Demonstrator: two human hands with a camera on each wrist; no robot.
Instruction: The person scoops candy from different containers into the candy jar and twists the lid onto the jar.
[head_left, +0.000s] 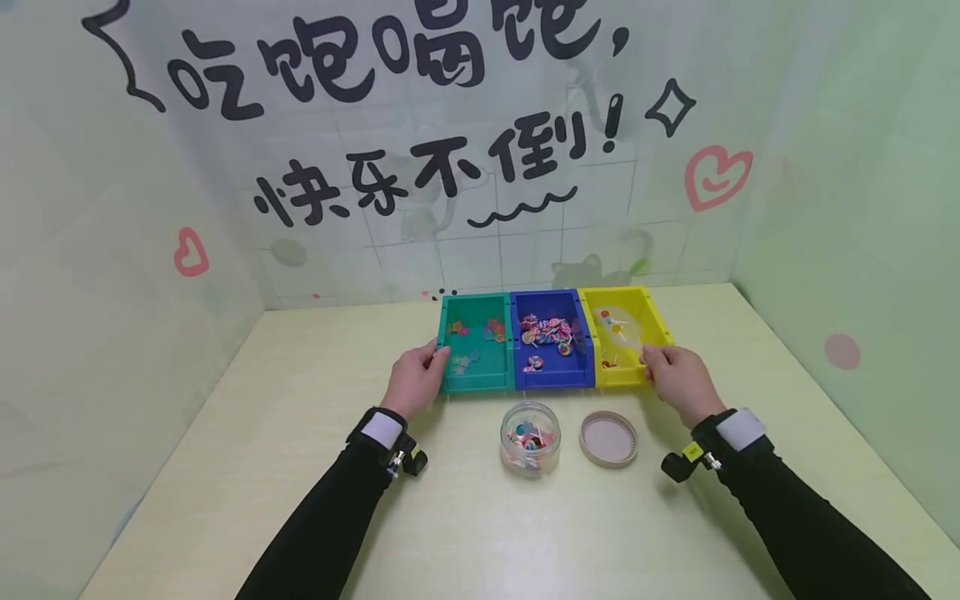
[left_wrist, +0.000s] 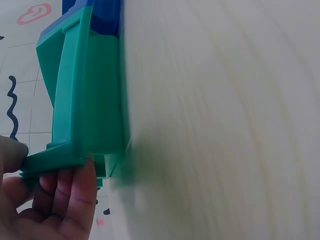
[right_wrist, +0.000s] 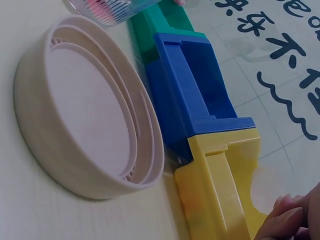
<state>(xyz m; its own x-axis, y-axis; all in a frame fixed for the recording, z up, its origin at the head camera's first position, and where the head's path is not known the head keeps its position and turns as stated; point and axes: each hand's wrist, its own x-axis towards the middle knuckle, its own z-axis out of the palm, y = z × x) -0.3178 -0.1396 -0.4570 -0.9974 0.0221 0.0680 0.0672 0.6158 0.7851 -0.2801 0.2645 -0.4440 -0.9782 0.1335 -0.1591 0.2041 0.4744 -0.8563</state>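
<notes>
Three joined bins stand in a row near the back wall: a green bin (head_left: 480, 377), a blue bin (head_left: 555, 379) and a yellow bin (head_left: 621, 377). My left hand (head_left: 417, 379) grips the green bin's left side, thumb over the rim and fingers beneath, as the left wrist view shows. At the other end my right hand (head_left: 681, 382) pinches the yellow bin's right edge; its fingers (right_wrist: 287, 217) partly show in the right wrist view. Small star-shaped pieces (head_left: 495, 330) lie in the green bin, lollipop-like charms (head_left: 551, 331) in the blue one, and a few small sticks with round heads (head_left: 609, 318) in the yellow.
In front of the bins stands an uncovered clear jar (head_left: 530, 442) with colourful small pieces inside. Right of it a pale round lid (head_left: 608, 439) lies with its inside up. A printed sheet (head_left: 450, 167) with dark lettering covers the wall behind the light wooden table (head_left: 465, 533).
</notes>
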